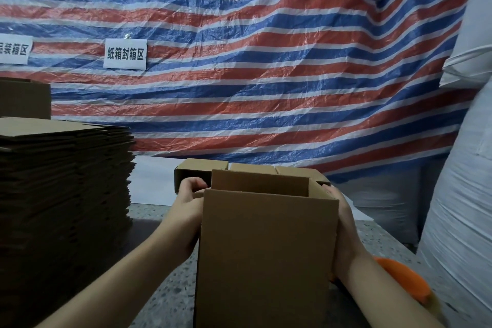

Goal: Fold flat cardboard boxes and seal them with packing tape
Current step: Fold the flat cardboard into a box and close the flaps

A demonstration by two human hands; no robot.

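I am seeing the cardboard box (266, 253) standing upright on the counter (165, 298), its long axis running vertically and its open mouth pointing up, flaps raised. It is sitting right in front of me, just to the right of the tall stack of flat boxes (64, 208). My left hand (190, 200) is holding the box's left side near the top, fingers curling over the upper edge of the side flap. My right hand (343, 224) is lying flat along the box's right wall, fingers fairly straight and pressing against it, tips near the top corner. Behind the box, folded boxes (202, 170) are lying against the striped tarp (266, 74). To the box's right, partly hidden by my forearm, an orange tape dispenser (404, 279) is resting on the counter.
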